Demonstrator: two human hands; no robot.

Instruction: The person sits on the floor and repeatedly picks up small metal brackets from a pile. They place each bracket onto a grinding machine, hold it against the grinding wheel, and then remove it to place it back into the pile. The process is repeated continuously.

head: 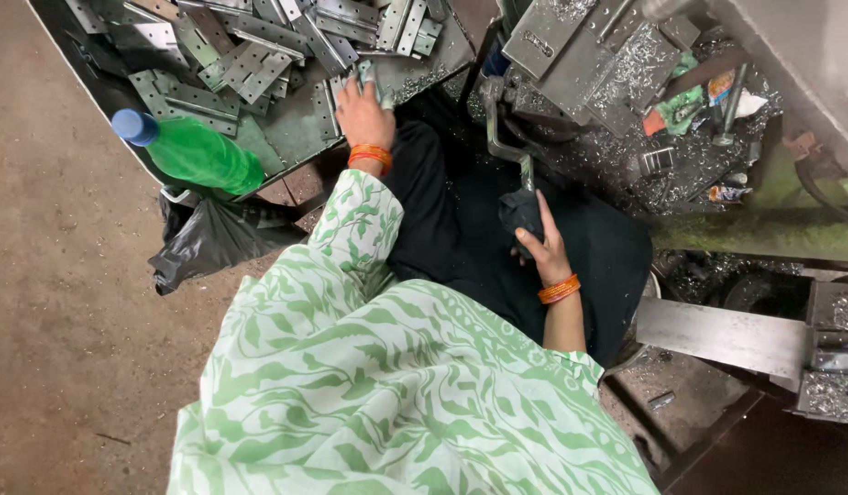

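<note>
My right hand (541, 246) is wrapped around the cloth-covered end (520, 209) of the machine's bent lever (503, 137), fingers closed on it. My left hand (363, 112) reaches into the metal tray (286, 137), fingers pinching a flat hinge plate (369, 81) at the pile's edge. The rest of the hinge plates (250, 55) lie heaped across the tray's far side. Green bottle with blue cap (190, 149) lies at the tray's near edge, a black bag (209, 240) below it. Metal shavings (626, 82) coat the machine to my right.
</note>
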